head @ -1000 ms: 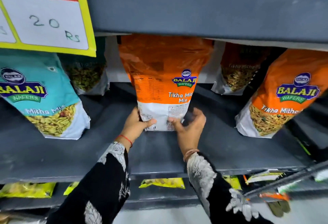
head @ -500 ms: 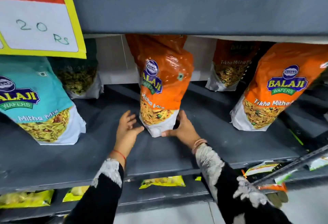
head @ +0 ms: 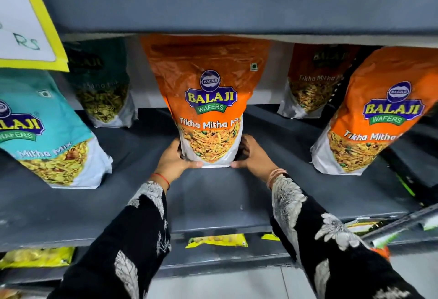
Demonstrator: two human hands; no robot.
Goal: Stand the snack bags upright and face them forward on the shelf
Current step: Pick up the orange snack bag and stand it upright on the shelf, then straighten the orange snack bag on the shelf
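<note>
An orange Tikha Mitha Mix bag stands upright in the middle of the grey shelf, its front label facing me. My left hand grips its lower left corner and my right hand grips its lower right corner. A second orange bag stands at the right, front forward, leaning left. A teal Mitha Mix bag stands at the left, front forward, leaning right. Behind them, near the back wall, stand a dark teal bag and another orange bag.
The shelf above overhangs the bag tops closely. A yellow price card hangs at the upper left. Yellow packets lie on the lower shelf. A metal rail crosses the lower right corner.
The middle orange bag has been turned from showing its back, through side-on, to front forward. Both hands now clasp its base corners; the left hand was off the bag half a second ago.
</note>
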